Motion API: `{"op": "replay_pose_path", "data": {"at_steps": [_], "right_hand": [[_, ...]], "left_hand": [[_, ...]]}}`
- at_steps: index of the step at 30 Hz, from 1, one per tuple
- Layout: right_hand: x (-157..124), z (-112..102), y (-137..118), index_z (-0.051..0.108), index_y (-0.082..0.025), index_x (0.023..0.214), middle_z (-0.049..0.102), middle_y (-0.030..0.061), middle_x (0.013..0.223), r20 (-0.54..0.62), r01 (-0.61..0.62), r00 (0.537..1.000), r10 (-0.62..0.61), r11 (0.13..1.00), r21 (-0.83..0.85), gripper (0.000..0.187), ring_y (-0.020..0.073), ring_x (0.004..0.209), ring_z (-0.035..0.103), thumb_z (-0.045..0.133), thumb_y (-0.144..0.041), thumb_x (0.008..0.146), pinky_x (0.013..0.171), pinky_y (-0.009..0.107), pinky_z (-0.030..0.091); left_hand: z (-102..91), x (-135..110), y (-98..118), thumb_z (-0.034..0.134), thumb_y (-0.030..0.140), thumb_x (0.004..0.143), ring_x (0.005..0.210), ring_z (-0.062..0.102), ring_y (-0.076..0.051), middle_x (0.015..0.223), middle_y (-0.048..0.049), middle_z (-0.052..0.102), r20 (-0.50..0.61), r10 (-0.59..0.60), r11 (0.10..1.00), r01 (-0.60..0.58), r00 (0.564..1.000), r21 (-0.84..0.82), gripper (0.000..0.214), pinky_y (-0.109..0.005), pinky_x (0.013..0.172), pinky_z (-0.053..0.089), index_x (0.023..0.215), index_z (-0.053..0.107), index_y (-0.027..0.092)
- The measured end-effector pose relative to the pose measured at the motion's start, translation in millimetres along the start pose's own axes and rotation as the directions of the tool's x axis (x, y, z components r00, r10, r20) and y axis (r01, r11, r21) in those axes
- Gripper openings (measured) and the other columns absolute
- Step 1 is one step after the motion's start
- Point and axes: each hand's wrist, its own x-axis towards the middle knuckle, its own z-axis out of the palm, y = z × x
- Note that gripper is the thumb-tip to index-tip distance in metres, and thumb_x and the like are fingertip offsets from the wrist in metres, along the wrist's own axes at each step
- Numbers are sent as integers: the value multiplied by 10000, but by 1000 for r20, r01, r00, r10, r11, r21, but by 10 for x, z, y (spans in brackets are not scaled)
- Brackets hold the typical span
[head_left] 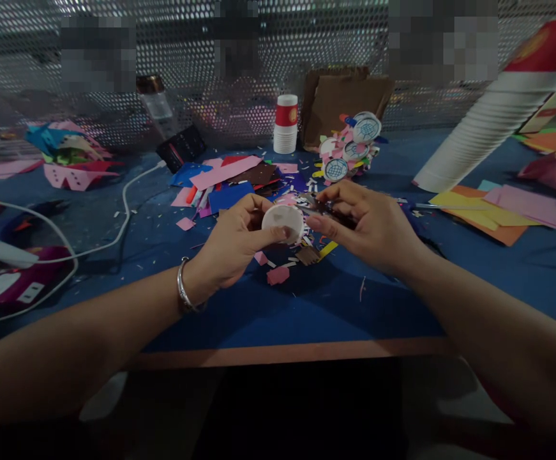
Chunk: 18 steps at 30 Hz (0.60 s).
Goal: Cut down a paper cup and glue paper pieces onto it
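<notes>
A: Where's the white round piece (282,223)?
B: Centre of the frame — pinched by its rim in the left hand (237,239).
A: And the right hand (368,223)?
B: Just right of it, closed on a dark tool (328,212) — scissors, perhaps; it's blurred. Paper scraps (239,182) lie above.

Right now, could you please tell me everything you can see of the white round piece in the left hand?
The white round piece is a small disc, perhaps paper or thin plastic, plain and matt, its flat face turned to the camera. The left hand pinches it between thumb and fingers, above the blue table and the coloured paper scraps. At its right edge the right hand holds a dark tool, too blurred to name, which seems to touch it.
</notes>
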Motion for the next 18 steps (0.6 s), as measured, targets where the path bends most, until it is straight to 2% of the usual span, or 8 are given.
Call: {"op": "replay_pose_path", "data": {"at_steps": [6, 13, 16, 18], "right_hand": [[-8, 27, -1, 670, -184, 1142, 556, -50, 712, 17, 41, 999, -42, 998, 44, 538, 127, 613, 448, 783, -668, 936, 610, 296, 350], [2, 23, -9, 669, -182, 1165, 528, -70, 650, 56, 6, 998, -10, 997, 83, 533, 131, 603, 465, 780, -657, 951, 610, 300, 362], [8, 17, -3, 685, -185, 1197, 475, -86, 602, 71, -17, 997, 10, 994, 103, 535, 131, 585, 445, 791, -648, 950, 589, 299, 332], [10, 12, -6, 679, -182, 1264, 490, -86, 607, 102, -52, 994, 35, 984, 169, 566, 129, 584, 447, 801, -637, 949, 573, 292, 321]], "left_hand": [[29, -26, 53, 910, 121, 757, 770, 759, -152, 924, 7, 788, 50, -52, 998, 54, 997, -36, 506, -264, 679, 640, 1133, 586, 217], [17, -20, 40, 930, 99, 769, 825, 787, -140, 963, 6, 805, 127, -171, 980, 182, 977, -83, 443, -254, 759, 634, 1104, 657, 194], [-17, 1, 28, 941, 93, 753, 860, 788, -144, 993, -5, 811, 128, -162, 982, 173, 978, -79, 449, -256, 786, 634, 1102, 677, 193], [-43, 18, 22, 944, 85, 736, 855, 778, -140, 1000, -10, 809, 99, -139, 986, 147, 985, -83, 450, -260, 795, 643, 1092, 689, 188]]}}
